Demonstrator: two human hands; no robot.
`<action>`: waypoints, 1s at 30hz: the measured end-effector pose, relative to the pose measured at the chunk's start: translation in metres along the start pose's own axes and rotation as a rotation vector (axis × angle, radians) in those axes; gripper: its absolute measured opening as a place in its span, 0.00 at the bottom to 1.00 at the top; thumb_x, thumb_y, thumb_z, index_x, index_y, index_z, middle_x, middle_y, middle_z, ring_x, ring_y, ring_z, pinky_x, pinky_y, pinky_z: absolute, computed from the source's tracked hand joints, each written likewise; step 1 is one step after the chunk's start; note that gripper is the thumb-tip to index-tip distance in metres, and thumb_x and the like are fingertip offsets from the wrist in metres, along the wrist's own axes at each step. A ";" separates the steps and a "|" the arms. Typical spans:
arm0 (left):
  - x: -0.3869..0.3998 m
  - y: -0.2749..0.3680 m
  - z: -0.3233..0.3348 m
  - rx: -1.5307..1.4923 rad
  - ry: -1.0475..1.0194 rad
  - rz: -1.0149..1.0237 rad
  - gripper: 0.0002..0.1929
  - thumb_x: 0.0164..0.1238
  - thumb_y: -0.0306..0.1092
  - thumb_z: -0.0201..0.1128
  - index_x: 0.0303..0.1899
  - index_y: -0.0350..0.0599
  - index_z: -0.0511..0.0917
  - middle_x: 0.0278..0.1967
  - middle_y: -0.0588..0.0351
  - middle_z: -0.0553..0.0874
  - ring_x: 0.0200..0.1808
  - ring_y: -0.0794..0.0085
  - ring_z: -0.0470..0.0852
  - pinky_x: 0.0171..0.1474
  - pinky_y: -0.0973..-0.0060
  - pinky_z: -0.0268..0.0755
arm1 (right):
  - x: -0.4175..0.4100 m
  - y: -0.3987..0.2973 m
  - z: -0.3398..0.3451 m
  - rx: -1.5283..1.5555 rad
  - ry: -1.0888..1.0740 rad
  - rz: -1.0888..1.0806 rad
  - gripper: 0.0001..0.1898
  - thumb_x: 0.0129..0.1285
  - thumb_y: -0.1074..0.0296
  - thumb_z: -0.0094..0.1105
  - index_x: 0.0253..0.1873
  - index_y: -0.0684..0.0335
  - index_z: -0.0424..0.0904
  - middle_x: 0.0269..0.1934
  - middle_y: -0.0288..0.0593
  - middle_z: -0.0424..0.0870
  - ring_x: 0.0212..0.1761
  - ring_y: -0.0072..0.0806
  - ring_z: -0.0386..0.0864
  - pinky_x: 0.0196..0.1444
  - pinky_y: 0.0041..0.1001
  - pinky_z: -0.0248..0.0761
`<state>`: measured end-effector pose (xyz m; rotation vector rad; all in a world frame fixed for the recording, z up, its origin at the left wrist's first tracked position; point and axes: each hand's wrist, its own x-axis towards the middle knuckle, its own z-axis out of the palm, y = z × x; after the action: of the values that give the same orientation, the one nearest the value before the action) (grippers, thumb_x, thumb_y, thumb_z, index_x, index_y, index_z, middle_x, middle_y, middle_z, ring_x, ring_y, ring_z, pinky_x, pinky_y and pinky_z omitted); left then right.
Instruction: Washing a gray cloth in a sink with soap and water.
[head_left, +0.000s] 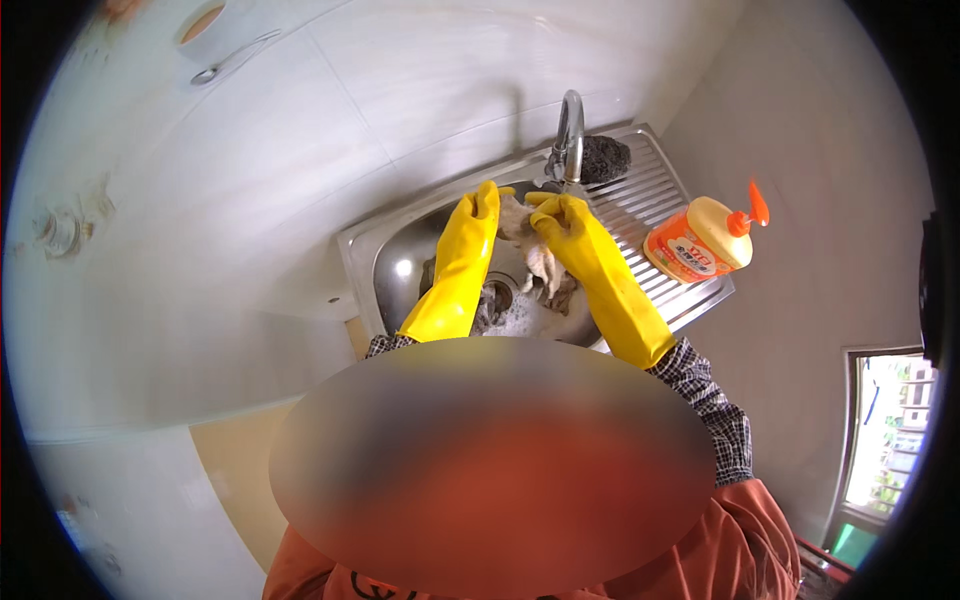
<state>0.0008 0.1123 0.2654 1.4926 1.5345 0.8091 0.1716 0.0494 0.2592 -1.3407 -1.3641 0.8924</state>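
Yellow rubber gloves cover both of my hands over a stainless steel sink (395, 262). Between them hangs a wet, greyish cloth (541, 261), its lower end dangling into the basin. My left hand (478, 206) pinches one side of the cloth near its top. The other side is gripped by my right hand (559, 217), just in front of the chrome faucet (574, 131). Below, soap suds (521, 322) lie around the drain (498, 294), with a dark, wet clump (486, 311) beside it. A blurred oval hides the basin's near edge.
On the ridged drainboard (637, 169) at the right stands an orange-labelled pump bottle (697, 240). A dark scouring pad (606, 158) sits behind the faucet. Tiled wall (420, 75) rises at the back. On the far left counter are a spoon (204, 76) and a cup (201, 26).
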 end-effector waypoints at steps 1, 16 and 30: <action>0.006 -0.014 -0.004 -0.012 0.023 -0.005 0.25 0.80 0.56 0.57 0.49 0.39 0.85 0.40 0.61 0.90 0.45 0.74 0.86 0.54 0.72 0.77 | 0.002 -0.011 0.007 -0.035 0.077 -0.074 0.07 0.71 0.71 0.60 0.49 0.67 0.79 0.50 0.42 0.86 0.46 0.24 0.80 0.51 0.26 0.74; 0.016 -0.029 0.014 -0.517 -0.452 0.204 0.15 0.65 0.14 0.58 0.51 0.32 0.84 0.49 0.51 0.89 0.44 0.73 0.85 0.51 0.76 0.77 | -0.022 0.054 -0.026 0.440 0.035 0.312 0.06 0.71 0.73 0.62 0.49 0.64 0.78 0.55 0.43 0.84 0.50 0.24 0.81 0.56 0.22 0.73; -0.014 -0.021 -0.004 -0.258 -0.231 0.641 0.29 0.60 0.14 0.58 0.66 0.41 0.76 0.50 0.47 0.88 0.49 0.66 0.85 0.50 0.71 0.77 | 0.015 0.024 -0.025 0.030 -0.336 0.162 0.13 0.66 0.74 0.67 0.54 0.68 0.81 0.43 0.36 0.87 0.46 0.20 0.82 0.52 0.22 0.75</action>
<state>-0.0129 0.0971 0.2501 1.8227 0.7406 1.0995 0.2033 0.0641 0.2441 -1.3333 -1.5015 1.2881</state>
